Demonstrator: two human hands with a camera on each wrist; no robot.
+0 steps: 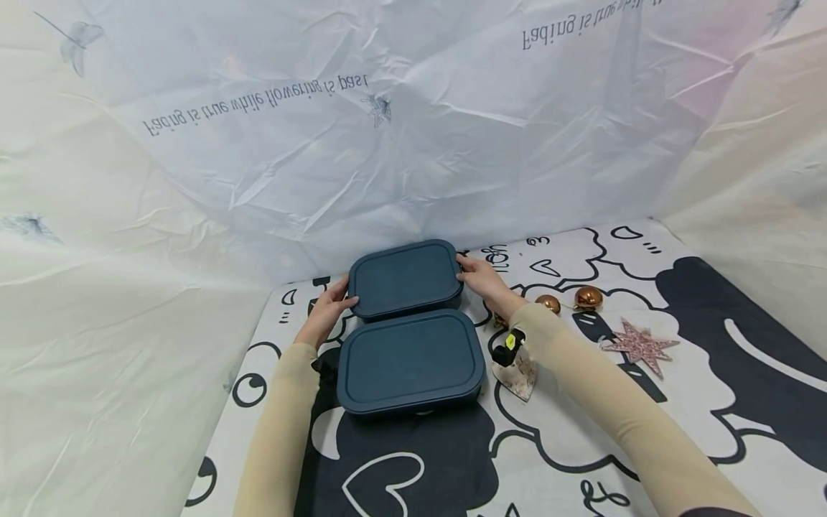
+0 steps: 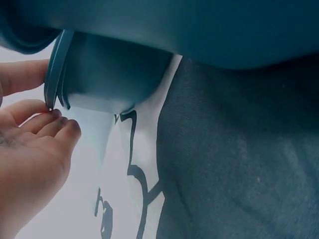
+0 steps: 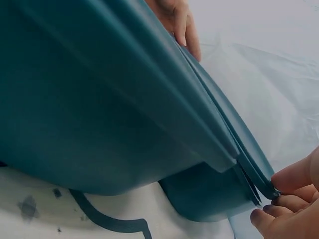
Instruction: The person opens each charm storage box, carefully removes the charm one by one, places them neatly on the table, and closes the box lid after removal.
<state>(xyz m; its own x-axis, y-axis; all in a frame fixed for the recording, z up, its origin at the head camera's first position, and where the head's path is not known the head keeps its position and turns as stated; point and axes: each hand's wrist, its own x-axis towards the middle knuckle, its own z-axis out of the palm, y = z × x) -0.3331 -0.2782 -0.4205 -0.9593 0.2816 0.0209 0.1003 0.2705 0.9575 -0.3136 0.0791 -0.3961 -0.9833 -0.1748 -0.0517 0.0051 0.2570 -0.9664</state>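
Observation:
Two dark blue rectangular lidded boxes stand one behind the other on a patterned cloth. At the far box, my left hand pinches the left end of its lid, thumb on top and fingers below the rim. My right hand pinches the lid's opposite end. In the right wrist view, a narrow gap shows between the lid's edge and the box body. A slim gap also runs under the rim in the left wrist view. The near box sits lidded between my forearms.
Right of the boxes lie shiny copper-coloured baubles, a pink glittery star and a pale pointed ornament, partly under my right forearm. A wrinkled white sheet rises close behind the far box, with more sheeting at both sides.

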